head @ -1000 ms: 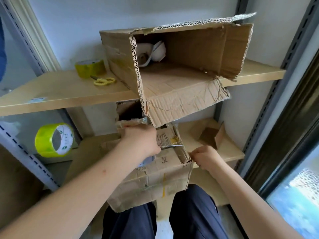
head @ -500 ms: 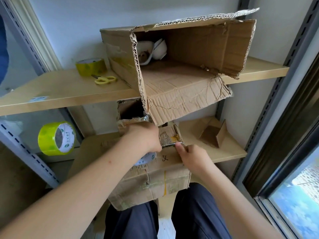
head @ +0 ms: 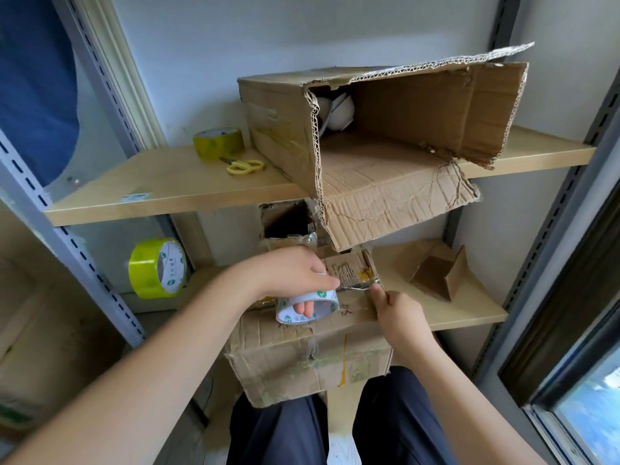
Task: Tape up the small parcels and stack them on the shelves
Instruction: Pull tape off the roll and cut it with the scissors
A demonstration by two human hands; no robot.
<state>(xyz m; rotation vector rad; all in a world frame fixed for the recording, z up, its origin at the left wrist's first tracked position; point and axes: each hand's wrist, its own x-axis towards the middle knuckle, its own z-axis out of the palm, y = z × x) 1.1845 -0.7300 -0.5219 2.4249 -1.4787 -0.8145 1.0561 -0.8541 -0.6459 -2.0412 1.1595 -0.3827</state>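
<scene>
Taping mid-way. Left hand [head: 288, 273] grips tape roll [head: 307, 305], fingers through core, above small parcel [head: 312, 354] on person's lap at lower shelf [head: 469, 317] edge. Right hand [head: 399, 317] pinches tape end near flap. Nothing taped or stacked visible; big open box [head: 385, 135] on upper shelf [head: 167, 186].

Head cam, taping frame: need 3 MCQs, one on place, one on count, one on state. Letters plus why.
1. Where do the yellow scissors lie?
A. upper shelf, beside a tape roll
B. lower shelf
C. inside the big box

2. How many yellow-green tape rolls are in view, not counting the one in hand?
A. one
B. two
C. four

3. What is the left hand doing?
A. hanging idle
B. gripping the white tape roll
C. holding scissors

Answers:
1 A: they lie on the upper shelf by the tape roll.
2 B: that roll plus another beside the upright.
3 B: fingers pass through the roll's core.
</scene>
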